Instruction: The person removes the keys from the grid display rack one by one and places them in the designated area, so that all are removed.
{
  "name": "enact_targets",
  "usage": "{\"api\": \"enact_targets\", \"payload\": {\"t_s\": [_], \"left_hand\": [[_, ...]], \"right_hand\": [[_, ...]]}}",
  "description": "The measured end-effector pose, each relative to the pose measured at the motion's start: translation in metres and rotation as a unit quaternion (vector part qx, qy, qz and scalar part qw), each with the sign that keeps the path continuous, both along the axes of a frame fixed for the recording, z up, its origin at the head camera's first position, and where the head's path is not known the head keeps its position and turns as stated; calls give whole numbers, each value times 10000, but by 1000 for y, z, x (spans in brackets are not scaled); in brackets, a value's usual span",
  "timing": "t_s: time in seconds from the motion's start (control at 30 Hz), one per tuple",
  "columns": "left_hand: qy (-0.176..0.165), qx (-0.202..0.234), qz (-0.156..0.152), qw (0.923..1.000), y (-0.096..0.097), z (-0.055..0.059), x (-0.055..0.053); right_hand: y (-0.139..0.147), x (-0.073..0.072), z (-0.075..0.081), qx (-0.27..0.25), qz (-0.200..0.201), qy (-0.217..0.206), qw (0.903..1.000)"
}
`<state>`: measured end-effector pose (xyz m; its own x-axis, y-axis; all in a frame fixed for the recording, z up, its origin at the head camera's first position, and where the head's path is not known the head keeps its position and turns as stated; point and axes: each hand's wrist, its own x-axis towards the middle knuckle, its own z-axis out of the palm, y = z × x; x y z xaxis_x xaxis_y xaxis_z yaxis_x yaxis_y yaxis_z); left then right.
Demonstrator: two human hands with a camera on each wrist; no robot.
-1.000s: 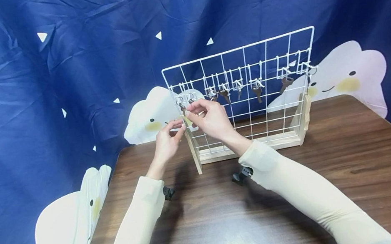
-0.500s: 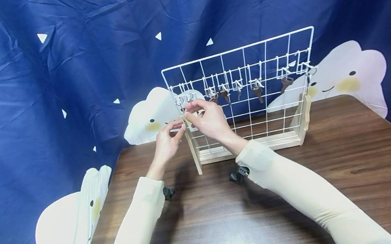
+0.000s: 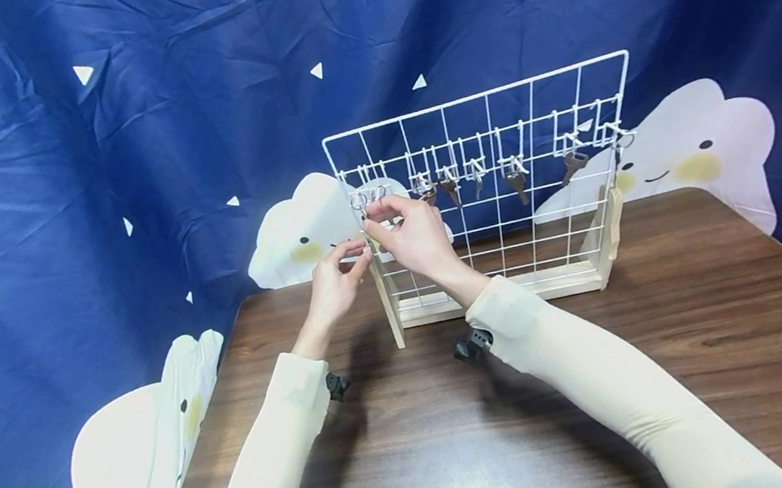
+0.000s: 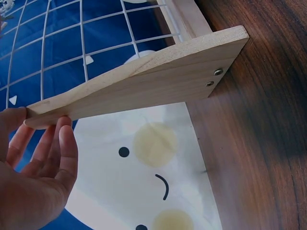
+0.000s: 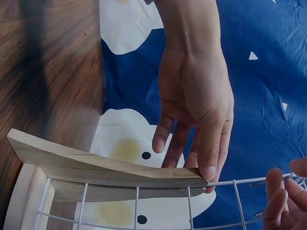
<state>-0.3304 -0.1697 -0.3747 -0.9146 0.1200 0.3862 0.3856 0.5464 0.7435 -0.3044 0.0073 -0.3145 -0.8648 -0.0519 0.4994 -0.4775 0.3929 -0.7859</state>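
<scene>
— Since you are going by size, what is biggest?

— The blue curtain, which fills the background and has pale clouds printed on it. After that comes the brown wood-grain table, with a bright glare near the bottom of the head view.

— And on the table?

— A white wire rack, standing upright on its far part between 2 wooden ends. Then 2 cream sleeves reach in from below.

— Where do the arms lead?

— The left goes to the rack's left end piece, a slim board with 2 screws near its foot. The left hand grips the top of that board, thumb and fingers closed about it.

— And the other?

— The right hand is up in front of the grid's left edge, fingers bent, thumb and index tips close together. Whether they pinch a key I cannot tell; the hand covers that spot.

— Anything smaller?

— A black mount shows beneath each wrist. Then white hooks run along the grid's upper part, with metal keys hanging from them, spread from just beside the right hand to the far right end.

— Smallest of all?

— 2 metal rings at the grid's left end, just above the right fingertips.
</scene>
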Motion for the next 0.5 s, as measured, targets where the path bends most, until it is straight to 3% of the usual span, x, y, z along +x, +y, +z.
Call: {"api": "enact_targets", "payload": {"t_s": [0.5], "left_hand": [[-84,68,-20,9999,0,1,0]], "right_hand": [[-1,-2,1,-69,-115,66,9999]]}}
